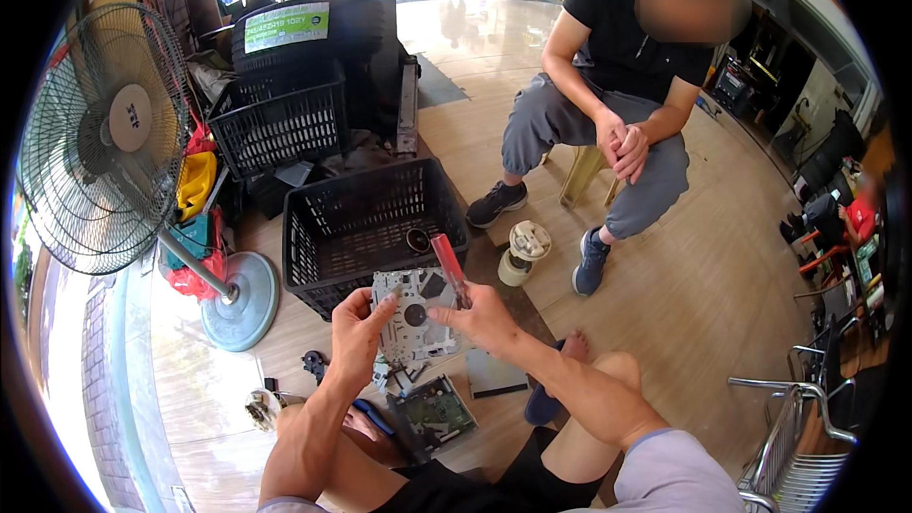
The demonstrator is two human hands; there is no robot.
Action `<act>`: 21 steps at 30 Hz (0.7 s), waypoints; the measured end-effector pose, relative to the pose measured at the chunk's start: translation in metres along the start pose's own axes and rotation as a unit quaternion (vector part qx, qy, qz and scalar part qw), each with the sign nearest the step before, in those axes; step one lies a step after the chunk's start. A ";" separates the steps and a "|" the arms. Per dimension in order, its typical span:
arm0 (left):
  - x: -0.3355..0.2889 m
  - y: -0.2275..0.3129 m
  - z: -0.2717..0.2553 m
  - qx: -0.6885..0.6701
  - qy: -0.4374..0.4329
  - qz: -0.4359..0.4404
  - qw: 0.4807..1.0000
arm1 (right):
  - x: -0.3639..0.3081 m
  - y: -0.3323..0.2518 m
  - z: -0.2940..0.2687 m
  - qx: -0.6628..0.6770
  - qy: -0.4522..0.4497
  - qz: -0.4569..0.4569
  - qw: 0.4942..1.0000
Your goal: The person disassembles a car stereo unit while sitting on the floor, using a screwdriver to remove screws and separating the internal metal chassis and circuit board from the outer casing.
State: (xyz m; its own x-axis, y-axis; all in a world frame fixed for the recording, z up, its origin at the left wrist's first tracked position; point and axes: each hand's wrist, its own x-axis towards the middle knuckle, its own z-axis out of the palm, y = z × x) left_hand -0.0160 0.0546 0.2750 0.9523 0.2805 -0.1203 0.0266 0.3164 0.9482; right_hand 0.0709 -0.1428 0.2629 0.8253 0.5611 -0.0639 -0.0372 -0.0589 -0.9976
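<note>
My left hand (358, 331) grips the left edge of a flat silver metal chassis (399, 340), full of slots and holes, with a dark round part near its middle. It looks like part of a disc drive. My right hand (482, 319) is closed around a tool with a translucent red handle (446, 260), which points up and away from me; its kind is unclear. The right thumb reaches over the chassis's right side. Below lie a green circuit board (435, 415) in a metal frame, a flat grey metal cover (496, 373) and small loose metal pieces (383, 375).
A black plastic crate (306, 266) with a dark ring inside stands just beyond my hands. Right of it is a white cylindrical pump-like unit (523, 254). A person (622, 66) sits opposite with clasped hands. A standing fan (228, 293) is at left, a metal chair (807, 446) at right.
</note>
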 end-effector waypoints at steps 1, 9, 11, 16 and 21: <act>0.001 -0.001 0.000 0.000 -0.002 -0.001 1.000 | 0.000 0.001 0.000 0.011 -0.001 0.003 1.000; 0.005 -0.009 0.001 0.004 -0.003 -0.003 1.000 | 0.000 -0.004 -0.002 -0.010 0.017 0.001 1.000; 0.005 -0.010 0.001 0.002 -0.004 -0.006 1.000 | 0.000 -0.004 -0.002 -0.005 0.018 0.003 1.000; 0.003 -0.008 0.004 -0.007 -0.010 -0.024 1.000 | 0.000 0.003 -0.007 -0.049 0.022 -0.004 0.999; 0.002 -0.009 0.002 0.001 -0.006 -0.025 1.000 | 0.001 0.005 -0.007 -0.085 0.018 0.006 0.996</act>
State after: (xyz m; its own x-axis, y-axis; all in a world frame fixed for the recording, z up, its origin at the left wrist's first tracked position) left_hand -0.0132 0.0502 0.2668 0.9534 0.2528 -0.1646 0.0755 0.3282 0.9416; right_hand 0.0756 -0.1489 0.2578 0.8457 0.5288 -0.0722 0.0454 -0.2061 -0.9775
